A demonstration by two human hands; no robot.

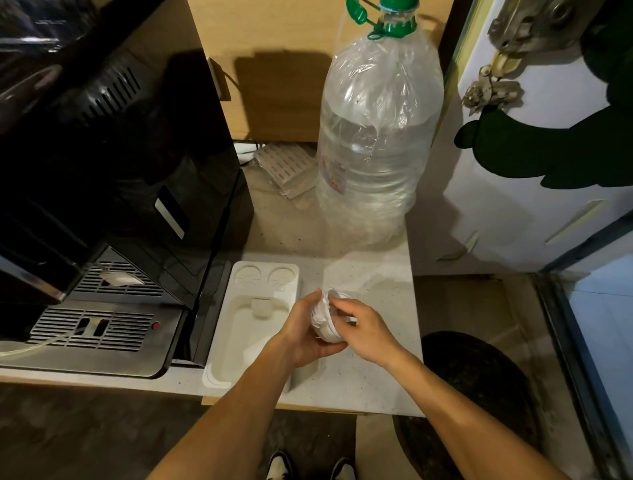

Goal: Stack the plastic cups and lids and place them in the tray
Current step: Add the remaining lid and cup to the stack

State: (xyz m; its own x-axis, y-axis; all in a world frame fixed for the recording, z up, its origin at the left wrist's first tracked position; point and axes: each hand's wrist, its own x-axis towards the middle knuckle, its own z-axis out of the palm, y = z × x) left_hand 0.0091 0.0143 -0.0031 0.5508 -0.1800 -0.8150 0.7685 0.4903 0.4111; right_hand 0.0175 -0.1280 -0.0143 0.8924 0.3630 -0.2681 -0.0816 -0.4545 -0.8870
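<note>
Both forearms reach over the counter edge; the left hand [305, 329] cups a stack of white lids [323, 320] from below while the right hand [363, 329] pinches its upper rim. Just left of that grip sits the white tray [236, 342], apart from it.

Two bare hands show in the lower middle of the frame: one left hand [305, 332] and one right hand [364, 330]. Between them sits one small stack of white plastic lids [325, 320]; the number of lids in it cannot be counted. One white tray [219, 363] lies at centre, with two round embossed circles [265, 277] at its far end. One black coffee machine [113, 178] fills the left side. One large clear water bottle [376, 137] stands at upper centre, with one green cap [399, 4]. One packet of slotted white sheets [286, 164] lies behind it. Two shoes [310, 467] appear at the bottom edge.
</note>
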